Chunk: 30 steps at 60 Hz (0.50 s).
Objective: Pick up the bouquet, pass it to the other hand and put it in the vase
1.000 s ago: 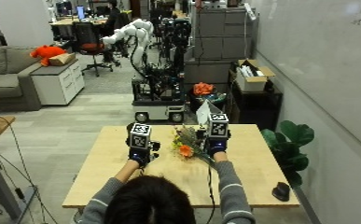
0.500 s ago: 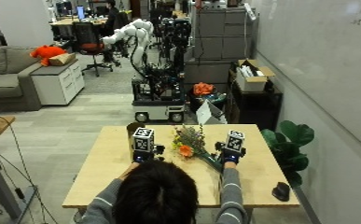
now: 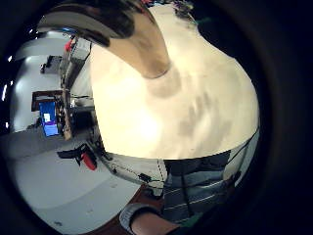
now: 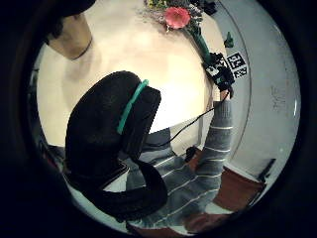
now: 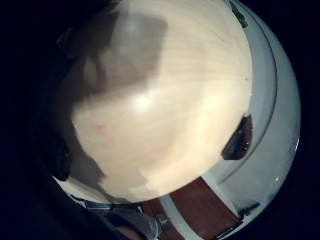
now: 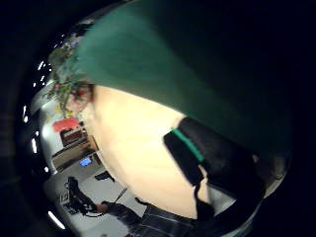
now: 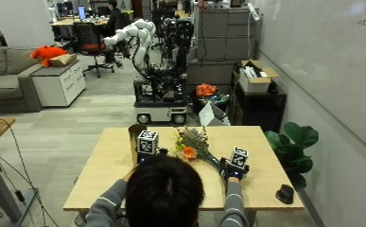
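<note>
Bouquet (image 7: 194,149) is lying on the table (image 7: 100,175) near centre, long axis running from its blooms at about 11 o'clock down to the green-wrapped stems at about 5 o'clock. Your right hand (image 7: 233,171) is sitting at that stem end; the right thumb-side palm view is filling with green wrap (image 6: 163,74), so you're looking closed round the stems, though finger curl isn't fully showing. The bouquet is extending from your grip toward 11 o'clock. Your left hand (image 7: 148,156) is waiting beside the blooms at their 9 o'clock, holding nothing, thumb (image 4: 106,148) relaxed. The brown vase (image 7: 135,137) is standing upright just beyond it at 11 o'clock, so the left is nearer for the handover.
</note>
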Available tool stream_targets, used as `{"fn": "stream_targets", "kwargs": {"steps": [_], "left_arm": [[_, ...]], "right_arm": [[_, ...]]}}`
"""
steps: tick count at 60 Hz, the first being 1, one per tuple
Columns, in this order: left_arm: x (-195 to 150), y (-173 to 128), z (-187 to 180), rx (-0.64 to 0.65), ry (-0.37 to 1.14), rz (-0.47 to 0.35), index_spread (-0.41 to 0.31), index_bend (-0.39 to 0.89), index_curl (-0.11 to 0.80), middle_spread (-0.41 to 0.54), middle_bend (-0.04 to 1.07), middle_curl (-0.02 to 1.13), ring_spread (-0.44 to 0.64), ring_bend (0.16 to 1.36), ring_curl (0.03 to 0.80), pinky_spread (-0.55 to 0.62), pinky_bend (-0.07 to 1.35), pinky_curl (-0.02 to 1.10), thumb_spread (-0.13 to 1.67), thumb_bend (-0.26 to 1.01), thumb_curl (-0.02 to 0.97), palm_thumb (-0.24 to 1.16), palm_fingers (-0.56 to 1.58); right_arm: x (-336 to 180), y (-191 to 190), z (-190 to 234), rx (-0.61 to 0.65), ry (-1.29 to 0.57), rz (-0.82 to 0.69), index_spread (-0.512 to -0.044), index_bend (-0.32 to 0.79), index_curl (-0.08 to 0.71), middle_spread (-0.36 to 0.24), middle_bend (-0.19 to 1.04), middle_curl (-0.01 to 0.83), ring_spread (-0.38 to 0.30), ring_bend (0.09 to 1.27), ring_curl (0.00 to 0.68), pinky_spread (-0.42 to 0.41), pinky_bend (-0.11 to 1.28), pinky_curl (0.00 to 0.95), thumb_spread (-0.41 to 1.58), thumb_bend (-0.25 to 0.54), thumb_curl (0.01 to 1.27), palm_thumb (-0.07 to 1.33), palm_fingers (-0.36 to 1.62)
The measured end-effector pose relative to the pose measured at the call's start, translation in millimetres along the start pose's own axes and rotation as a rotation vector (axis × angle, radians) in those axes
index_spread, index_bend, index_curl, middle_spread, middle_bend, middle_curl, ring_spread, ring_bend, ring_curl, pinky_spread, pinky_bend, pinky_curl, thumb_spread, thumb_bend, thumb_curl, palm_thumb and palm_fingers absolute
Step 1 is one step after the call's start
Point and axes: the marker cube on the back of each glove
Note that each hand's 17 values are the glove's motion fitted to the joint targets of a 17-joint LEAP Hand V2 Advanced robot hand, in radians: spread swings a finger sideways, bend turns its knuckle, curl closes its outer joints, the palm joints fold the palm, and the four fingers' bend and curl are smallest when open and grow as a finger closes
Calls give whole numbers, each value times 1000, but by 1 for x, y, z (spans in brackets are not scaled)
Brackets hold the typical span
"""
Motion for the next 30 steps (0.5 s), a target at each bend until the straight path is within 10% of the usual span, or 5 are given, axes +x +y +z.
{"fn": "stream_targets", "kwargs": {"steps": [9, 16, 22, 30], "left_arm": [[5, -4, 2, 2, 14, 38, -49, 162, 378, 136, 164, 308, 230, 415, 290, 261, 242, 372, 1205, -17, 257, 162, 386], [3, 0, -1, 26, -29, 25, -46, 163, 376, 138, 167, 308, 236, 420, 292, 261, 246, 373, 1204, -16, 258, 161, 383], [-1, 1, -4, 15, -24, -1, -44, 161, 375, 138, 168, 308, 238, 421, 294, 261, 251, 373, 1206, -16, 258, 162, 382], [-12, 4, -7, -33, -9, -74, -44, 161, 372, 139, 173, 311, 239, 422, 295, 254, 253, 372, 1207, -16, 259, 162, 384]], "right_arm": [[-8, 13, -4, -69, 82, -6, -263, 571, 383, -99, 129, 287, -16, 252, 229, 234, 409, 300, 1219, 127, 299, 701, 449], [-9, 11, -18, 71, 180, 116, -208, 423, 391, -60, 238, 329, -49, 365, 281, 211, 386, 309, 1243, 144, 309, 787, 711], [-2, 30, -26, 3, 390, 364, -202, 60, 307, -119, 387, 398, -142, 650, 380, -94, 502, 350, 1255, 176, 348, 884, 1269], [-31, 12, -49, 399, 305, 160, -224, 186, 344, -165, 585, 501, -180, 832, 493, -210, 673, 447, 1237, 168, 382, 939, 1453]]}}
